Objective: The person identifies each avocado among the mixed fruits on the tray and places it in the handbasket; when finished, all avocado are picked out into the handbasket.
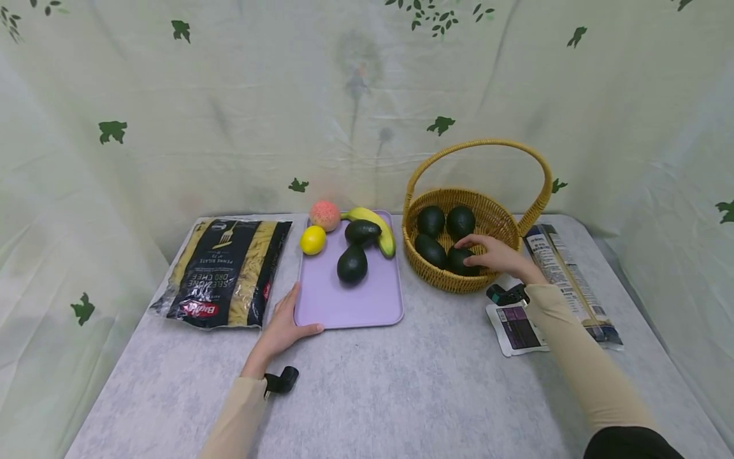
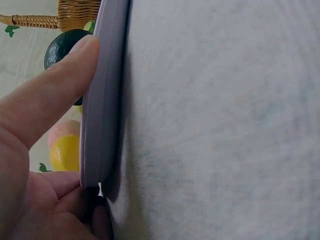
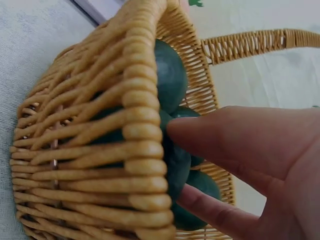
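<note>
In the head view, my left hand [image 1: 283, 322] is at the near left corner of a light purple tray [image 1: 321, 299]. Its thumb lies along the near rim, and the fingers hold the left side. On the tray are two dark green avocados [image 1: 352, 265], a banana [image 1: 387, 242], a lemon [image 1: 313, 240] and a pinkish peach [image 1: 325, 215]. My right hand [image 1: 496, 256] reaches into a wicker basket [image 1: 441, 280] and grips an avocado [image 1: 462, 262] between thumb and fingers. Three more avocados [image 1: 431, 221] sit beside it; the right wrist view shows them partly hidden by the weave.
A black bag of penne pasta [image 1: 223, 274] lies left of the tray. To the right of the basket are another long package [image 1: 568, 280] and a small white and purple pouch [image 1: 518, 328]. The basket's tall handle [image 1: 482, 143] arches over it. A leaf-patterned curtain [image 1: 258, 127] hangs behind.
</note>
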Demonstrator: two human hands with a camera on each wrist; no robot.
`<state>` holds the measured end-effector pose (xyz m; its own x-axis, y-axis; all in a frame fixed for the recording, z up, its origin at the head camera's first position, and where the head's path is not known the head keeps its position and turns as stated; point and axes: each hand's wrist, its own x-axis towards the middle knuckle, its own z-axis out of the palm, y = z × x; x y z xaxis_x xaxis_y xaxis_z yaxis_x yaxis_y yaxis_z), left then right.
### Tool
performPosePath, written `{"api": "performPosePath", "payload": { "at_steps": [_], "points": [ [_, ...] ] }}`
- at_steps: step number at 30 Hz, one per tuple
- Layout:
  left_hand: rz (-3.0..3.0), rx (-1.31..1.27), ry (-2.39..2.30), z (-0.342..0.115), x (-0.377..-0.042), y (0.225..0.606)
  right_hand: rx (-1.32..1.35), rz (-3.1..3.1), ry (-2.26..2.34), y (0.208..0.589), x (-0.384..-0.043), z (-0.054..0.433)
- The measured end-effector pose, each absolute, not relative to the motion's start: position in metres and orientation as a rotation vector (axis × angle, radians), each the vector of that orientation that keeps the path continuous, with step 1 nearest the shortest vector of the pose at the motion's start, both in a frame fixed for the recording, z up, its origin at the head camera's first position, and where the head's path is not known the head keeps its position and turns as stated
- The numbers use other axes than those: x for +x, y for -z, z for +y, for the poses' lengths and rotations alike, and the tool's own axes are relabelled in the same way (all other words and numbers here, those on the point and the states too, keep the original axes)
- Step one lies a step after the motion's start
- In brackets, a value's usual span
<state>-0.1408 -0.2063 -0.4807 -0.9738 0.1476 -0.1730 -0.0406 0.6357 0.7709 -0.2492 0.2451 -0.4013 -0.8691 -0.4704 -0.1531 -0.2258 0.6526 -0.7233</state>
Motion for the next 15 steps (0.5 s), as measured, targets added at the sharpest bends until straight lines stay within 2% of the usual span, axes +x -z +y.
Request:
{"api": "performPosePath", "payload": {
  "at_steps": [15],
  "points": [
    [2.640,0.094,-1.254,-0.2055,-0.1402,0.4795,-0.532,2.500,1.237,0.3978,-0.2512,0.2549]
  ]
}}
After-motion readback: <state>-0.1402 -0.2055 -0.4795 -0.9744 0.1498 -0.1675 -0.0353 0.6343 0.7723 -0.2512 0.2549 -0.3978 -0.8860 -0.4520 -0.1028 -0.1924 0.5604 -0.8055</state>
